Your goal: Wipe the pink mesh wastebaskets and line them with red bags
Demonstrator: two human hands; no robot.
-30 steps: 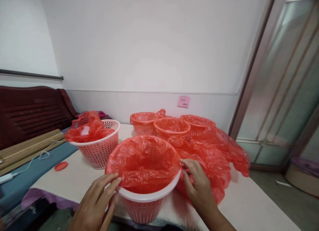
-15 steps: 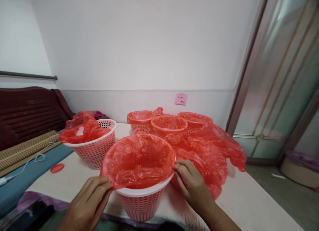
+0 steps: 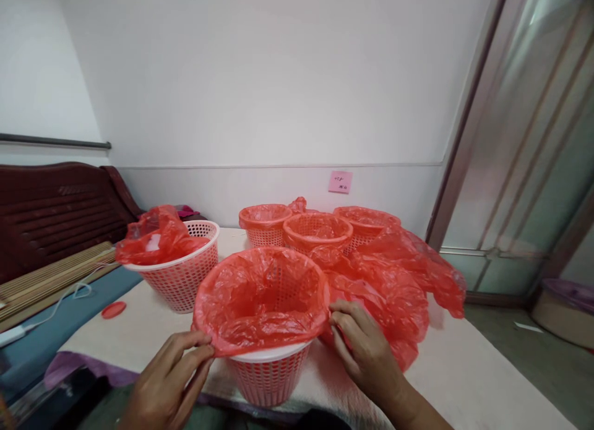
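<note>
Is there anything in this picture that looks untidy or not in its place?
Two things look odd. A red plastic bag is bunched above the mostly bare rim of the left-hand basket, whereas a red liner covers most of the front basket rim. A small red disc lies alone near the left-hand basket.

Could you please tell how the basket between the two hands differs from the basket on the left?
The front basket has its red bag spread over most of its rim; the left basket shows its white rim beside a loosely heaped bag. The left hand and right hand are at the front basket; neither is at the left basket. Both baskets have perforated walls.
</note>
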